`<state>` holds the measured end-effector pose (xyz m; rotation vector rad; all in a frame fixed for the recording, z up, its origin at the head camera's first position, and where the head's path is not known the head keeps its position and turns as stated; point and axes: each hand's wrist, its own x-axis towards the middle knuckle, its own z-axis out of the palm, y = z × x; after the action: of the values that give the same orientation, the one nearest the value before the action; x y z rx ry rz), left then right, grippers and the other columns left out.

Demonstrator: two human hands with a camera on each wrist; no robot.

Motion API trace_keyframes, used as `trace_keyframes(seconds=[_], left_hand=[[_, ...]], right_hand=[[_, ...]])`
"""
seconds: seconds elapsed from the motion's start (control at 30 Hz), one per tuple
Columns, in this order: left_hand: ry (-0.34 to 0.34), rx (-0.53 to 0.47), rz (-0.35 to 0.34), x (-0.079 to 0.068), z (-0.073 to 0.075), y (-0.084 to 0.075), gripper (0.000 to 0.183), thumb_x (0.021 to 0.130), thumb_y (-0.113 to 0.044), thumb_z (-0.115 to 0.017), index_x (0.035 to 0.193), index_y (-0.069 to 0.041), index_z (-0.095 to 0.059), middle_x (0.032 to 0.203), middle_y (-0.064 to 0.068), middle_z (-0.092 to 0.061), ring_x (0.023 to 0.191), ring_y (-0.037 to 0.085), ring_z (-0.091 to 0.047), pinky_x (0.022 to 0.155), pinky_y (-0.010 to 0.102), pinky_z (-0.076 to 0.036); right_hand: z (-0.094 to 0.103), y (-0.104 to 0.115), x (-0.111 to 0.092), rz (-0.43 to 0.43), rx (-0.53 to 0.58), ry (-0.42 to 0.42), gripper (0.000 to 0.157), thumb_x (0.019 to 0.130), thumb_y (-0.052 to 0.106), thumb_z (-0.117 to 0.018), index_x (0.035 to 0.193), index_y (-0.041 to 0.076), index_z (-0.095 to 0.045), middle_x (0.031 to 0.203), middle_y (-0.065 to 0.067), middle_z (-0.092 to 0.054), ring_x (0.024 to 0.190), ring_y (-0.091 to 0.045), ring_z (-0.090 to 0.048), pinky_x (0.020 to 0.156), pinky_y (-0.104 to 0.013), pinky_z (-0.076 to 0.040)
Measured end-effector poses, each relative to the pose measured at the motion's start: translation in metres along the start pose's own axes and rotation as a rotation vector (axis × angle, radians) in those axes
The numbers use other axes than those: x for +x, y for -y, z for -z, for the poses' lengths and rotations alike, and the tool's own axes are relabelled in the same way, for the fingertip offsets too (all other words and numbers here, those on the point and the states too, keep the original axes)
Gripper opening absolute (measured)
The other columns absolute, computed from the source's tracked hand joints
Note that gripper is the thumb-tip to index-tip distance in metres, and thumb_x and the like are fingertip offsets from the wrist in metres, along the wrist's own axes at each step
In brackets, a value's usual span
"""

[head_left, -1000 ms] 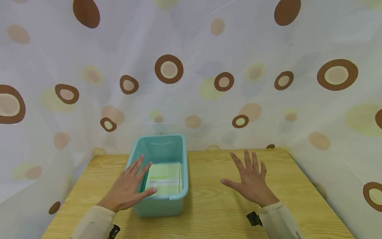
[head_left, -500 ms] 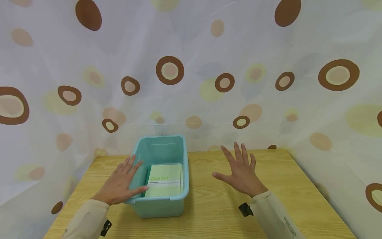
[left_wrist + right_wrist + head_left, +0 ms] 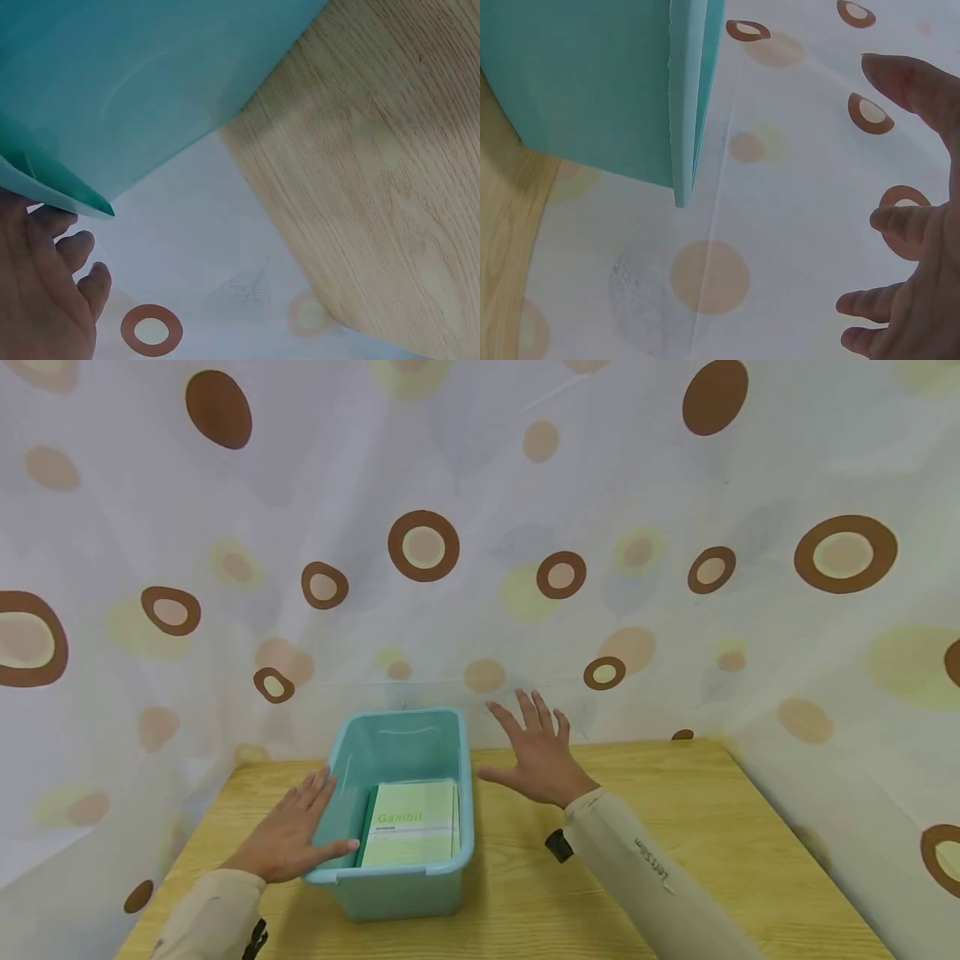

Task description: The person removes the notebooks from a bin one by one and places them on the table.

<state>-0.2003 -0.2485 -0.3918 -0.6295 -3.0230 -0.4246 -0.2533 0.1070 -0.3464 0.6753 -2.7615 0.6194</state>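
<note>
A light-blue plastic bin [image 3: 403,893] stands on the table, left of the middle. Inside lies a pale green notebook [image 3: 412,827] marked "Gambil", with a darker green edge showing beneath it. My left hand [image 3: 281,835] is at the bin's left rim, fingers extended and thumb spread over the opening. In the left wrist view the hand [image 3: 45,285] lies along the rim; whether it presses there I cannot tell. My right hand [image 3: 536,756] hovers just right of the bin, fingers spread, holding nothing. The right wrist view shows that hand [image 3: 922,277] apart from the bin's wall [image 3: 592,82].
The bin stands on a light wooden table [image 3: 675,827], whose wood surface extends to its right. A white curtain [image 3: 480,485] with brown and pastel oval spots hangs behind the table and along both sides.
My right hand has moved left and forward, closer to the bin. My left hand has shifted left, from over the bin to its left rim. The bin and notebook stay in place.
</note>
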Motion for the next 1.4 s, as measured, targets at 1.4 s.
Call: trace_keyframes(seconds=[1.4], left_hand=[[0.023, 0.077, -0.049, 0.005, -0.005, 0.006, 0.080, 0.074, -0.007, -0.054, 0.143, 0.018, -0.023, 0.154, 0.031, -0.018, 0.141, 0.043, -0.022, 0.111, 0.060, -0.019]], right_hand=[[-0.149, 0.088, 0.115, -0.138, -0.004, 0.368, 0.085, 0.078, 0.054, -0.072, 0.150, 0.026, -0.036, 0.150, -0.014, -0.033, 0.137, -0.033, -0.033, 0.109, -0.055, -0.027]])
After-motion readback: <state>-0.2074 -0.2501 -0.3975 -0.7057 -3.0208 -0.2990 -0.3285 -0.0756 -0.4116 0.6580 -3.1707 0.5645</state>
